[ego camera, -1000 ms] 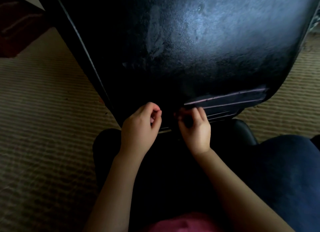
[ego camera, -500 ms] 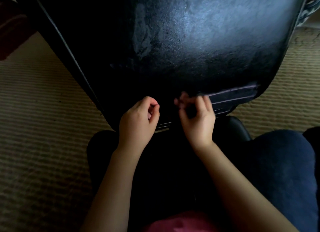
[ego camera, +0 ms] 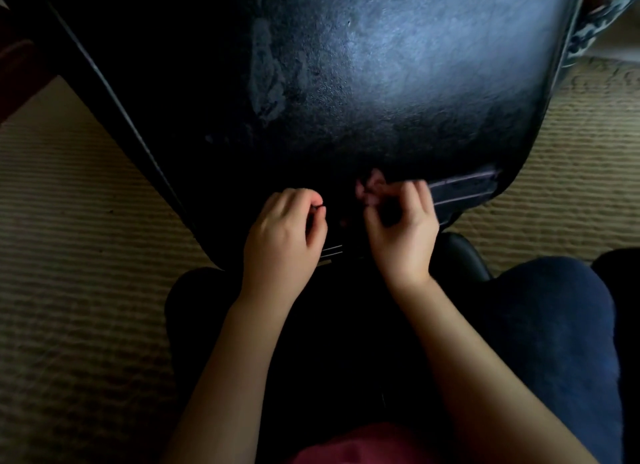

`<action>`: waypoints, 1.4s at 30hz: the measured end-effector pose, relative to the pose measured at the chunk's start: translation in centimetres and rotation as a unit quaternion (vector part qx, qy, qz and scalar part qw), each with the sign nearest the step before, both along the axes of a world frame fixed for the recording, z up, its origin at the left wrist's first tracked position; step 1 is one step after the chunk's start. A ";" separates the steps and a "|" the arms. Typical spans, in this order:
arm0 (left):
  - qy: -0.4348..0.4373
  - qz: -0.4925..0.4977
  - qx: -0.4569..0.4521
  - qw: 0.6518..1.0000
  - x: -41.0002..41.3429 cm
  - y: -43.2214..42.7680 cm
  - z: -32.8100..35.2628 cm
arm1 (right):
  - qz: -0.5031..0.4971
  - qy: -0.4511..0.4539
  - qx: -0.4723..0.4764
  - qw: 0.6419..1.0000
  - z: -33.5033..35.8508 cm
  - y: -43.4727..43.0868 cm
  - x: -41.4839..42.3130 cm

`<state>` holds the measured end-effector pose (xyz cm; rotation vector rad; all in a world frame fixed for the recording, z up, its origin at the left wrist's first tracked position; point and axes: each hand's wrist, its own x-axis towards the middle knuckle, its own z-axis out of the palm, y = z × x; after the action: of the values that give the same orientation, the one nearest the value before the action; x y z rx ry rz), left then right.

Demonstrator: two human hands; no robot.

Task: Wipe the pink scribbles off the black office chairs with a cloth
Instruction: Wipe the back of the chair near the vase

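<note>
left hand (ego camera: 282, 235) and right hand (ego camera: 401, 236) at the lower edge of the chair (ego camera: 346, 99) — fingers curled inward; any grasp unclear.

- Beige ribbed carpet (ego camera: 69, 255) covers the floor on both sides, its ridges running across.
- The black chair (ego camera: 346, 99) looms over its middle, and where they meet is hidden.
- Dark furniture (ego camera: 17, 65) edges the far-left corner.
</note>
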<state>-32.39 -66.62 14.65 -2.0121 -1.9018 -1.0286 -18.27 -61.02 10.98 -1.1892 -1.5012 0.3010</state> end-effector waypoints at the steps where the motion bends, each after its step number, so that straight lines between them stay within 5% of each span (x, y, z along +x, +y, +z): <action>1: 0.012 -0.005 -0.002 1.000 0.1 0.1 0.0 | -0.009 0.003 0.011 1.000 0.7 0.4 0.1; 9: 0.023 0.029 -0.036 0.999 0.6 0.6 -0.2 | 0.015 -0.032 -0.152 0.988 -6.1 -1.0 1.2; 17: 0.009 0.050 -0.018 0.999 1.4 0.9 -0.2 | -0.035 0.011 0.000 0.999 -0.1 1.0 1.4; 23: -0.048 0.006 -0.025 0.999 2.2 2.1 -0.2 | -0.006 -0.038 -0.155 0.987 -7.2 -0.4 2.7; 29: -0.045 0.014 -0.033 0.998 2.8 2.6 -0.4 | -0.050 0.038 0.018 0.998 0.2 1.3 2.4; 37: -0.020 0.030 -0.022 0.999 2.7 2.8 -0.5 | -0.025 -0.007 -0.123 0.992 -5.7 0.5 3.6; 42: -0.023 0.005 -0.011 1.000 3.3 3.0 -0.3 | -0.073 0.015 0.013 0.997 -0.2 1.9 4.1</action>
<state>-29.09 -63.60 14.31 -2.0042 -1.9519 -1.0650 -14.16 -59.09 10.83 -1.2624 -1.3796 0.1993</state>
